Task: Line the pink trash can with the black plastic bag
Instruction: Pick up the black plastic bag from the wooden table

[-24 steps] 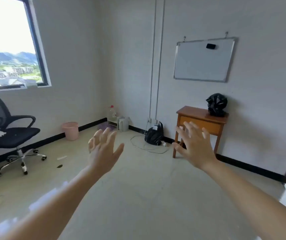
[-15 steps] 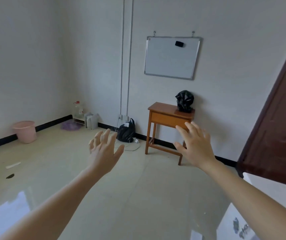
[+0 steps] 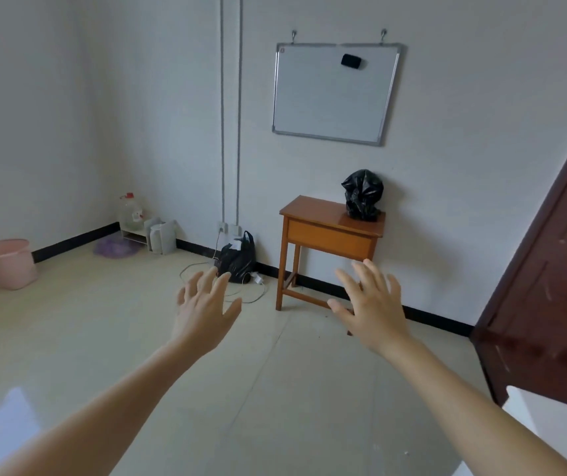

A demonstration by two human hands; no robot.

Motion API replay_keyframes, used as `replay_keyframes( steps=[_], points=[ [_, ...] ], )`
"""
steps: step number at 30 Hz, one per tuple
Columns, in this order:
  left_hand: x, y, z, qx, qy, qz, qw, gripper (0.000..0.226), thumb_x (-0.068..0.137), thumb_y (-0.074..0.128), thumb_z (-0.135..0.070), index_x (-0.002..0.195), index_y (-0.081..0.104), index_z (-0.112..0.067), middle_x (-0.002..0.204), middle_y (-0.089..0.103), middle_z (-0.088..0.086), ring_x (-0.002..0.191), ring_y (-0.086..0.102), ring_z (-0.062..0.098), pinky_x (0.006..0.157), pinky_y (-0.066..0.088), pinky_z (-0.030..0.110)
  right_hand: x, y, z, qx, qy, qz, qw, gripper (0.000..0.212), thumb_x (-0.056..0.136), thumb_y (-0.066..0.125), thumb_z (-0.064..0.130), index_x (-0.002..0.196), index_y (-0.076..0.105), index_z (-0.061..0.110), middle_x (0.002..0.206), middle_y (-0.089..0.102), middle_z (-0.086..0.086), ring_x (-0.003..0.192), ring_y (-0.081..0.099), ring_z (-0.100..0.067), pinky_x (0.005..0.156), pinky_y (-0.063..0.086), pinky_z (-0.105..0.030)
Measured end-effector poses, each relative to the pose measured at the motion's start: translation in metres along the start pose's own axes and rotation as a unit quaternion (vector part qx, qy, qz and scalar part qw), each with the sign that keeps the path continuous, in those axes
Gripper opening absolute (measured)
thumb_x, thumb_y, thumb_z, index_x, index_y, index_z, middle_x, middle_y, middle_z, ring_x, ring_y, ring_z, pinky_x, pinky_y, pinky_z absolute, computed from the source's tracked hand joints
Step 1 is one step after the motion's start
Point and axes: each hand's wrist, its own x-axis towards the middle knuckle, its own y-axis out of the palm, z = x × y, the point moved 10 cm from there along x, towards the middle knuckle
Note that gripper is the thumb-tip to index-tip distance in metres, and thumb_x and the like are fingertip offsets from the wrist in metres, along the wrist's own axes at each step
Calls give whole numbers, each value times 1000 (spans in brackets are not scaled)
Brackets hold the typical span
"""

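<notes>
A crumpled black plastic bag [image 3: 362, 195] sits on the right end of a small wooden table [image 3: 313, 209] against the far wall. The pink trash can [image 3: 7, 263] stands on the floor by the left wall, far from the table. My left hand [image 3: 206, 309] and my right hand [image 3: 371, 305] are stretched out in front of me at mid-height, fingers spread, holding nothing. Both hands are well short of the table and the bag.
A whiteboard [image 3: 335, 92] hangs above the table. Another black bag [image 3: 237, 257] with cables lies on the floor left of the table. A water jug [image 3: 131, 211] and white holders fill the corner. A dark brown door [image 3: 550, 297] stands at the right.
The view has swung to the right: window and office chair left the frame, the door came in, and the table with the black bag is nearer the centre. Both hands stay spread and empty.
</notes>
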Motion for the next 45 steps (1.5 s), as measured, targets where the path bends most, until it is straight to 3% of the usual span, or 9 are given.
replay_keyframes(
  steps=[6, 10, 13, 17, 21, 28, 31, 34, 45],
  points=[
    [77, 61, 23, 4, -31, 24, 999, 55, 92, 40, -40, 140, 28, -18, 153, 24, 7, 142, 11, 28, 114, 15, 47, 66, 60, -45, -7, 19, 45, 999, 84, 71, 0, 60, 140, 29, 24, 152, 25, -11, 143, 11, -26, 113, 12, -53],
    [186, 91, 6, -16, -6, 24, 1000, 55, 92, 38, -41, 141, 27, -18, 154, 22, 7, 142, 10, 27, 114, 15, 47, 151, 91, -87, -12, 53, 40, 998, 80, 75, 8, 58, 136, 38, 17, 146, 34, -16, 139, 22, -32, 109, 21, -55],
    [215, 93, -8, -36, -1, 15, 999, 55, 93, 38, -39, 141, 26, -17, 154, 22, 7, 142, 9, 26, 114, 15, 46, 166, 92, -98, -27, 34, 53, 998, 85, 72, 1, 61, 141, 28, 20, 152, 23, -12, 142, 13, -29, 113, 17, -48],
    [295, 137, -47, -51, 30, 36, 998, 54, 93, 37, -40, 141, 25, -18, 154, 21, 5, 142, 8, 24, 115, 14, 45, 214, 111, -153, -18, 88, 61, 994, 63, 89, 24, 53, 142, 26, 17, 152, 22, -12, 142, 12, -28, 114, 16, -42],
    [350, 185, -85, -46, 77, 61, 994, 51, 93, 37, -39, 140, 27, -20, 153, 22, 3, 142, 9, 25, 115, 13, 45, 244, 138, -207, -38, 117, 86, 989, 86, 71, 3, 62, 142, 24, 17, 152, 22, -13, 142, 14, -28, 114, 17, -42],
    [473, 246, -145, -54, 92, 43, 993, 51, 93, 36, -38, 139, 25, -20, 153, 21, 4, 142, 8, 26, 114, 13, 49, 331, 163, -319, -59, 133, 73, 987, 94, 61, -9, 62, 144, 13, 23, 155, 9, -9, 143, 4, -25, 116, 11, -39],
    [525, 260, -171, -63, 88, 25, 994, 52, 92, 36, -40, 140, 26, -20, 153, 21, 3, 141, 8, 25, 113, 14, 48, 383, 168, -365, -45, 128, 69, 988, 78, 78, 6, 63, 145, 12, 23, 156, 7, -9, 143, 3, -25, 116, 10, -38],
    [572, 281, -180, -77, 52, 16, 996, 53, 92, 34, -41, 140, 26, -20, 153, 21, 3, 142, 8, 24, 114, 14, 48, 436, 186, -402, -7, 115, 60, 992, 57, 95, 34, 42, 145, 12, 22, 156, 5, -7, 144, 1, -22, 116, 7, -36],
    [712, 379, -164, -81, -19, 48, 995, 55, 92, 40, -40, 141, 25, -20, 153, 21, 5, 141, 11, 26, 113, 16, 50, 557, 291, -480, 30, 87, 107, 990, 56, 95, 36, 39, 144, 13, 24, 156, 4, -6, 144, 0, -21, 116, 10, -35]
  ],
)
